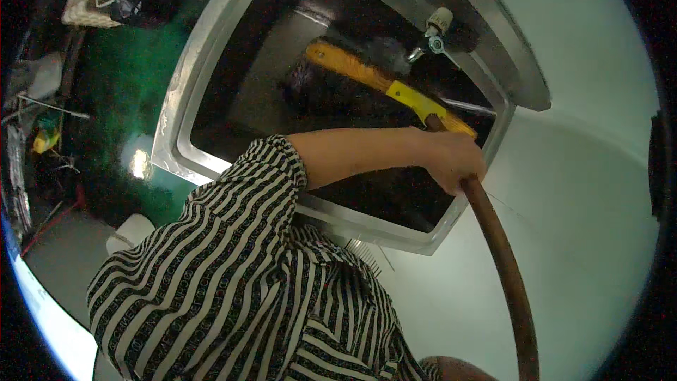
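Observation:
My left arm, in a black-and-white striped sleeve, reaches rightward across a metal sink [176, 116]. At the sink's right side my left hand [458, 159] is closed around a long brown pole [504, 254]. The pole runs from below the hand to the bottom edge and looks curved. Its upper end shows just past my fingers, against a long orange bar [352, 67] with a bright yellow middle piece [416, 99]. That bar lies slanted over the dark basin; whether it is joined to the pole I cannot tell. A patch of skin shows at the lower edge; my right hand does not show.
A small tap [436, 42] with a pale knob stands at the sink's back rim. Left of the sink lies a shiny green floor [116, 88], with a pale woven basket [88, 0] at the far left. A pale wall-like surface [592, 169] is on the right.

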Demonstrator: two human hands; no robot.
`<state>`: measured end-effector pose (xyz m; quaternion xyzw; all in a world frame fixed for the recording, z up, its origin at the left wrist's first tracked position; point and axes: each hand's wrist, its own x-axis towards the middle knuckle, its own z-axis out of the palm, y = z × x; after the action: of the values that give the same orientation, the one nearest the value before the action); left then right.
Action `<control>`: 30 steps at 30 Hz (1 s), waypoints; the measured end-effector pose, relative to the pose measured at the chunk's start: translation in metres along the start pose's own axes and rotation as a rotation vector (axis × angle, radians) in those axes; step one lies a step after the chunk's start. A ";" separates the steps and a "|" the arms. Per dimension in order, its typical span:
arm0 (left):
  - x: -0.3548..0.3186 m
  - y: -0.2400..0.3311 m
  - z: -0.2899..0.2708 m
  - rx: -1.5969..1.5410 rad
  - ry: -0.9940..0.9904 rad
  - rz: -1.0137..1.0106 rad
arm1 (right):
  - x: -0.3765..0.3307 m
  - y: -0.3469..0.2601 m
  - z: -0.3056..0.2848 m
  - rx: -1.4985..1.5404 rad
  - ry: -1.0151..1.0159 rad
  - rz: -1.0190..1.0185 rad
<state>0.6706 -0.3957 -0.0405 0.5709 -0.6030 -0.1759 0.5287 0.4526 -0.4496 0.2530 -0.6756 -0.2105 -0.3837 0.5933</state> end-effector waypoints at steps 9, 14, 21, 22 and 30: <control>-0.035 -0.097 0.080 -0.043 0.718 -0.253 | -0.038 0.180 0.021 0.054 0.156 0.328; -0.020 -0.055 0.056 0.096 0.621 -0.240 | -0.008 0.136 -0.015 -0.057 -0.080 0.188; -0.059 -0.095 0.049 0.018 0.574 -0.204 | -0.034 0.188 0.029 0.043 -0.073 0.339; -0.059 -0.109 0.051 0.024 0.578 -0.192 | -0.036 0.193 0.036 0.085 -0.102 0.389; -0.058 -0.066 0.032 0.064 0.503 -0.201 | -0.005 0.156 0.040 -0.115 0.283 0.195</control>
<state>0.6641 -0.3761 -0.1318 0.6700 -0.3981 -0.0611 0.6236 0.5754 -0.4429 0.1495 -0.6646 -0.0362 -0.4272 0.6120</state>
